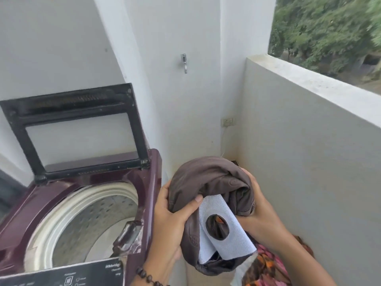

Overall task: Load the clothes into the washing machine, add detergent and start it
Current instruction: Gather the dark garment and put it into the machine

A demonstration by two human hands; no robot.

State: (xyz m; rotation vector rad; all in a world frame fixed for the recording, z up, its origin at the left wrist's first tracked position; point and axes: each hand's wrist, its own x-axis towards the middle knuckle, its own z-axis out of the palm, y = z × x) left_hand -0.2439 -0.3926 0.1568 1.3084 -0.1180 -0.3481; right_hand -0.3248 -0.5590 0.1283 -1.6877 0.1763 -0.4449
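A maroon top-loading washing machine (144, 195) stands at the lower left with its black-framed lid (78, 131) raised. Its perforated drum (99, 219) looks empty as far as I can see. To the right of the machine, both hands hold a bundled brown garment (208, 178) with a white mesh lining (224, 230). My left hand (171, 219) grips its left side, thumb on top. My right hand (259, 213) grips its right side. Below the bundle lies more clothing, pink and orange patterned (268, 267).
The machine's control panel (68, 275) runs along the bottom edge. A white wall with a metal hook (184, 62) and a socket (227, 121) stands behind. A low balcony wall (309, 141) closes the right side, with trees beyond.
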